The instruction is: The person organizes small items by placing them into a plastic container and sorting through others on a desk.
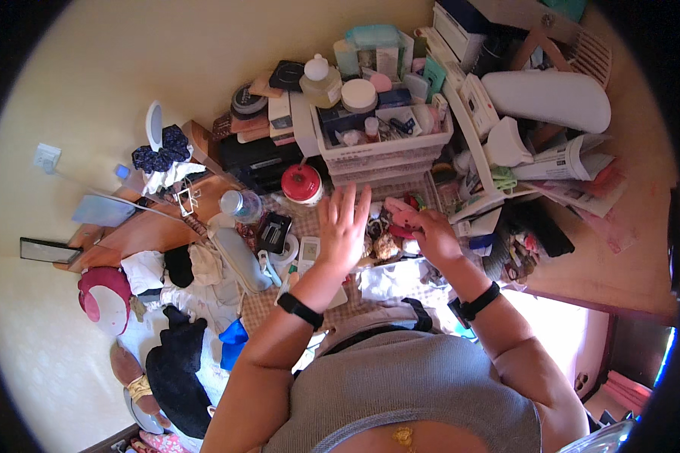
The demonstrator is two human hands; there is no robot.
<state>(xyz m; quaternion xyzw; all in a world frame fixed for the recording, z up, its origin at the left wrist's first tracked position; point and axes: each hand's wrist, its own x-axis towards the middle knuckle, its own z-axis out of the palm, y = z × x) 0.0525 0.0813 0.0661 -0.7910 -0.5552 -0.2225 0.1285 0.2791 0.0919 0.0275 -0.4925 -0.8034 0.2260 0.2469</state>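
My left hand (343, 229) is raised over the desk with its fingers stretched out and nothing in it. Just beyond it stands a jar with a red lid (302, 183). My right hand (437, 238) is closed at the fingertips on a soft pink item with dark spots (403, 214); its exact kind is unclear. Beneath that lies a pile of small hair accessories (385, 246), some brown and fluffy, some red, partly hidden by my hands. A white drawer unit (385, 155) stands right behind the pile.
Bottles and jars crowd the drawer unit's top, among them a pump bottle (321, 81). To the left are a glass jar (242, 205), a grey case (239, 258) and piled clothes (177, 355). A white shelf (468, 113) with boxes and tubes rises on the right.
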